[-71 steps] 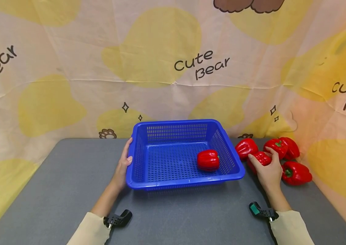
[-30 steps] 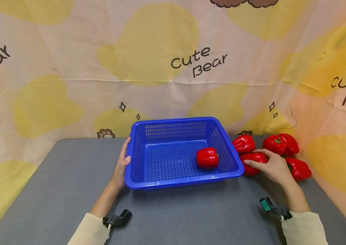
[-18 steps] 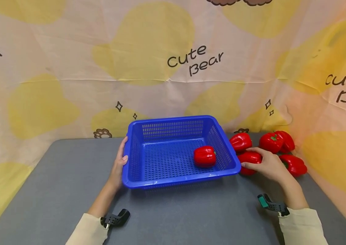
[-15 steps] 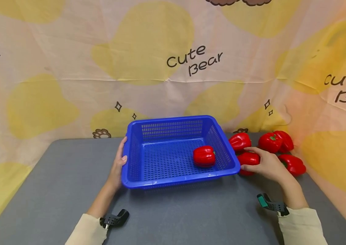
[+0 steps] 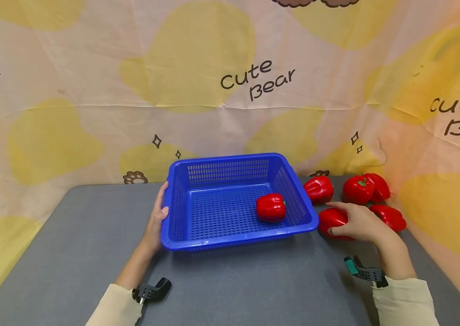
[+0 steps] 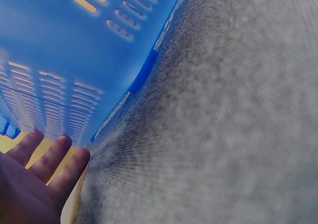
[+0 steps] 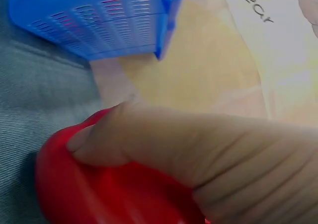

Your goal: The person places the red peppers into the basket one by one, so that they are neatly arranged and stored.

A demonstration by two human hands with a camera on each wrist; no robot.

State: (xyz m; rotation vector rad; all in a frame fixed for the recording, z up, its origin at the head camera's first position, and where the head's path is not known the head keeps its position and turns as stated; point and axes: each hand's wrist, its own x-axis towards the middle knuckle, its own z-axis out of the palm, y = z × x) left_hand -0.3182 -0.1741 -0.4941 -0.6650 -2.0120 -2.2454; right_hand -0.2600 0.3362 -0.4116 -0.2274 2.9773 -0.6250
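A blue plastic basket (image 5: 230, 240) stands on the table with one red bell pepper (image 5: 271, 207) lying inside its right half. Along the basket's left side rests my left hand (image 5: 157, 219), its straight fingers against the outer wall in the left wrist view and its thumb at the rim. Right of the basket, my right hand (image 5: 358, 222) holds another red bell pepper (image 5: 331, 221) between thumb and fingers. The right wrist view shows the thumb pressed on this pepper (image 7: 74, 184); the other fingers are hidden there.
Close around my right hand lie more red bell peppers: one by the basket's right wall (image 5: 319, 189), a pair (image 5: 358, 189) farther back, and one (image 5: 390, 218) to the right. A patterned cloth (image 5: 213, 90) hangs behind the grey table (image 5: 230, 290).
My right hand has shifted from among the peppers toward the basket, then slightly back right with the pepper it holds. My left hand has stayed at the basket's side. The view has drifted slightly.
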